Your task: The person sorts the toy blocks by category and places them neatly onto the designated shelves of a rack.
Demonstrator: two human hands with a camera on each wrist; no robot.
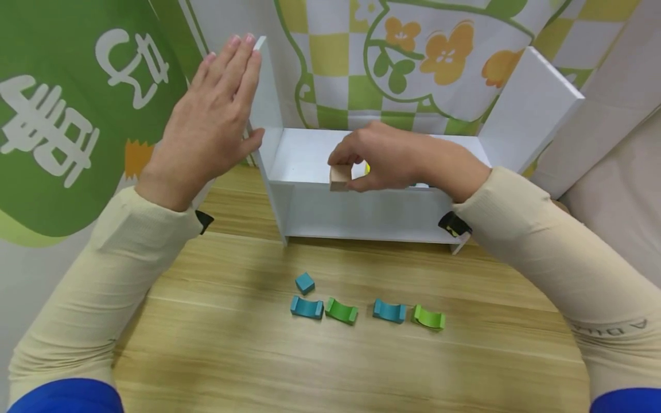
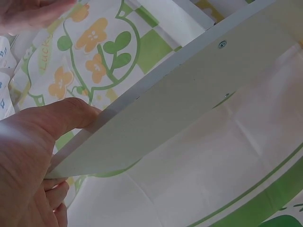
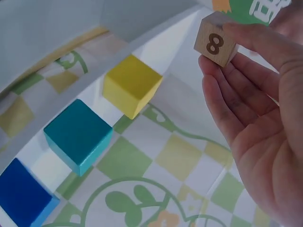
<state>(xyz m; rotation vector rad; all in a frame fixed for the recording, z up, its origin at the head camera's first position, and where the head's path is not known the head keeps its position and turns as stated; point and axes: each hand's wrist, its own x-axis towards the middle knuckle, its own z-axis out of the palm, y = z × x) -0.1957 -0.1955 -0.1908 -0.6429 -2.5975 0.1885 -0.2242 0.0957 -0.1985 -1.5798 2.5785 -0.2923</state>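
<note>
My right hand [image 1: 389, 158] pinches a plain wooden cube [image 3: 215, 42] between thumb and fingers, at the front left of the upper board of a white shelf [image 1: 310, 152]. The cube shows a brown figure 8 in the right wrist view. Along the same board stand a yellow cube [image 3: 132, 85], a teal cube [image 3: 78, 135] and a blue cube [image 3: 23, 194], mostly hidden by my hand in the head view. My left hand [image 1: 212, 115] holds the shelf's left side panel [image 2: 161, 104], with the thumb on one side and fingers on the other.
On the wooden table [image 1: 335, 367] before the shelf lie a small blue cube [image 1: 305, 283], two blue curved blocks [image 1: 307, 308] and two green curved blocks [image 1: 341, 311]. The right side panel [image 1: 532, 109] rises beside my right forearm. A patterned curtain [image 1: 341, 69] hangs behind.
</note>
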